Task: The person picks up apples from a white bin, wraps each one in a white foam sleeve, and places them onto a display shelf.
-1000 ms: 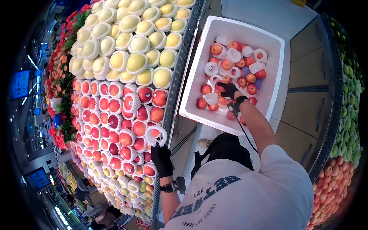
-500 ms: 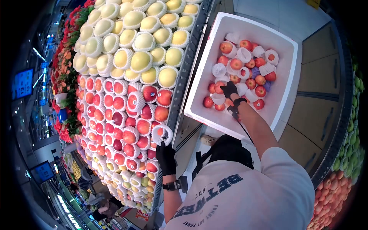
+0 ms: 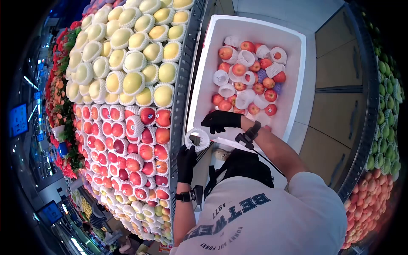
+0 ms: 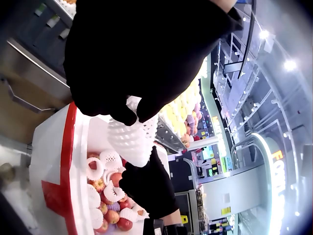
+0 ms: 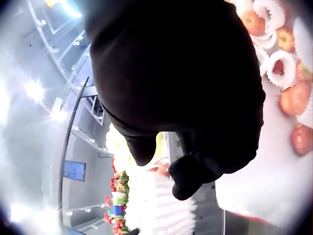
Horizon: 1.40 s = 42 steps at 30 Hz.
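A white foam net sleeve (image 3: 198, 138) (image 4: 133, 139) stands with its round mouth up, pinched at its lower edge by my black-gloved left hand (image 3: 186, 162) (image 4: 142, 54). Just to the right and above, my right hand (image 3: 222, 121) (image 4: 149, 188) (image 5: 181, 83) is over the near edge of the white foam box (image 3: 301, 80), fingers bent and thumb apart from them. No fruit shows in it; whether it touches the sleeve cannot be told. Several red apples (image 3: 239, 69) and loose nets (image 3: 246, 58) lie in the box.
Left of the box slopes a fruit display with netted red apples (image 3: 134, 162) and yellow fruit (image 3: 134, 60). Dark-edged shelving with green fruit (image 3: 384, 127) curves along the right, above cabinets (image 3: 335, 114). A shoe (image 3: 222, 154) shows below the box.
My right hand has come out from among the apples toward the left hand. The left hand with its sleeve has moved from over the display to its edge near the box.
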{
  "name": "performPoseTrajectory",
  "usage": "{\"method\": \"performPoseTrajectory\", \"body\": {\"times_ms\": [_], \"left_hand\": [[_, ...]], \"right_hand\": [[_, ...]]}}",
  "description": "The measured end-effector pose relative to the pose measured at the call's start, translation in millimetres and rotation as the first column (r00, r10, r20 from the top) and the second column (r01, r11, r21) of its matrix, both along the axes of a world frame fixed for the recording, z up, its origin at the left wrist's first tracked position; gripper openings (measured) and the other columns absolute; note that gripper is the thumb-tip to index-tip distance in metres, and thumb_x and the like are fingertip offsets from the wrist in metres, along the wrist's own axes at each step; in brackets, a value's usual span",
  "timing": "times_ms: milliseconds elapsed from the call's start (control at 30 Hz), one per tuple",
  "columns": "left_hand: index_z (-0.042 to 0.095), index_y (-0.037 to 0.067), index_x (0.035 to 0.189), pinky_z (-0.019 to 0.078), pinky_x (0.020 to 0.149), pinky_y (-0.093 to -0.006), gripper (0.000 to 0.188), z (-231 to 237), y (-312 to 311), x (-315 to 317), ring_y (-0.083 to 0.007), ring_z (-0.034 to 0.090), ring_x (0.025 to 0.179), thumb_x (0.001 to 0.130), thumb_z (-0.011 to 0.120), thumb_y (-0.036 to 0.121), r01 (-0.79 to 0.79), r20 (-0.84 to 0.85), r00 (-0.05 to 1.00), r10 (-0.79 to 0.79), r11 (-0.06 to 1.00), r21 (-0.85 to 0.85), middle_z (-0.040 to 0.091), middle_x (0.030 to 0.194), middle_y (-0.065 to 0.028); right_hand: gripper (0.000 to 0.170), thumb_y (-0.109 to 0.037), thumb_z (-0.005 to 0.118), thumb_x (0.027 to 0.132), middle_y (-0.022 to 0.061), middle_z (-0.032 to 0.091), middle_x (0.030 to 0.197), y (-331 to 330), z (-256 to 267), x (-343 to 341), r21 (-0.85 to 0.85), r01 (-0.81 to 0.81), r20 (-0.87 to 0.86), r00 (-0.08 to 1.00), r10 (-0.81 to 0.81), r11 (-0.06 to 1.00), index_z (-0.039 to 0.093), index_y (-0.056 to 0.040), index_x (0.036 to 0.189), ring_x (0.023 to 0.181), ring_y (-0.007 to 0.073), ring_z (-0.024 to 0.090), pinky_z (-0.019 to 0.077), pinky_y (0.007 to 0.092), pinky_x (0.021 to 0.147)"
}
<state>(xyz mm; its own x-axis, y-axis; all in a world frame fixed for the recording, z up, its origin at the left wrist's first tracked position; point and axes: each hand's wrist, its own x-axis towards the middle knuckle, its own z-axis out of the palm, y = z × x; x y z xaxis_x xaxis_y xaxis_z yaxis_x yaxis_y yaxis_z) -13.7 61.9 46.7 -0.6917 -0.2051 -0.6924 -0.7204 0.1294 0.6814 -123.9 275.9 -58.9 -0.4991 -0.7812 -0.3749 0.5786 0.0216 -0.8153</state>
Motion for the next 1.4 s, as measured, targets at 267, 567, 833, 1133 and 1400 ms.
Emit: {"method": "performPoseTrajectory", "body": {"times_ms": [267, 567, 833, 1133, 1400], "left_hand": [[0.055, 0.004, 0.124, 0.0363, 0.049, -0.0195, 0.037, -8, 12, -5, -0.0049, 0.047, 0.057, 0.090, 0.060, 0.018, 0.173, -0.016, 0.985, -0.172, 0.980, 0.095, 0.059, 0.079, 0.0002], [0.053, 0.003, 0.128, 0.0391, 0.051, -0.0196, 0.037, -4, -5, 6, -0.0057, 0.049, 0.057, 0.092, 0.054, 0.013, 0.166, -0.105, 0.983, -0.152, 0.975, 0.148, 0.062, 0.082, -0.0033], [0.055, 0.002, 0.126, 0.0387, 0.051, -0.0197, 0.036, 2, -33, 31, -0.0055, 0.049, 0.058, 0.093, 0.053, 0.018, 0.113, -0.165, 0.982, -0.087, 0.981, 0.155, 0.062, 0.080, -0.0033], [0.055, 0.001, 0.126, 0.0385, 0.052, -0.0200, 0.035, 2, -70, 70, -0.0056, 0.049, 0.058, 0.094, 0.051, 0.017, 0.012, -0.218, 0.976, 0.031, 0.981, 0.194, 0.062, 0.081, -0.0029], [0.060, -0.001, 0.111, 0.0376, 0.053, -0.0217, 0.028, 6, -131, 116, -0.0073, 0.048, 0.058, 0.095, 0.053, 0.020, -0.092, -0.271, 0.941, 0.202, 0.925, 0.370, 0.060, 0.078, -0.0034]], "right_hand": [[0.043, -0.036, 0.066, 0.084, 0.0086, 0.065, 0.075, -2, 2, 25, 0.240, 0.088, -0.241, 0.970, -0.029, 0.967, 0.060, 0.0011, 0.105, 0.058, 0.0134, 0.061, 0.0474, 0.0283, 0.049], [0.039, -0.029, 0.068, 0.084, 0.0091, 0.063, 0.077, 123, -158, 21, 0.511, 0.603, -0.393, 0.798, -0.457, 0.613, 0.058, 0.0019, 0.105, 0.054, 0.0159, 0.061, 0.0480, 0.0295, 0.046], [0.029, -0.024, 0.065, 0.085, 0.0099, 0.063, 0.071, 134, -137, 20, 0.521, 0.580, -0.306, 0.812, -0.497, 0.627, 0.058, 0.0019, 0.094, 0.055, 0.0182, 0.063, 0.0477, 0.0307, 0.043], [0.022, -0.017, 0.062, 0.086, 0.0056, 0.066, 0.080, 55, -93, 14, 0.338, 0.346, -0.132, 0.938, -0.320, 0.875, 0.060, -0.0042, 0.104, 0.063, 0.0118, 0.063, 0.0468, 0.0259, 0.045], [0.021, -0.007, 0.069, 0.072, 0.0039, 0.063, 0.073, 51, -63, 38, 0.257, 0.460, -0.451, 0.835, -0.315, 0.850, 0.064, -0.0071, 0.092, 0.059, 0.0145, 0.062, 0.0496, 0.0270, 0.052]]}}
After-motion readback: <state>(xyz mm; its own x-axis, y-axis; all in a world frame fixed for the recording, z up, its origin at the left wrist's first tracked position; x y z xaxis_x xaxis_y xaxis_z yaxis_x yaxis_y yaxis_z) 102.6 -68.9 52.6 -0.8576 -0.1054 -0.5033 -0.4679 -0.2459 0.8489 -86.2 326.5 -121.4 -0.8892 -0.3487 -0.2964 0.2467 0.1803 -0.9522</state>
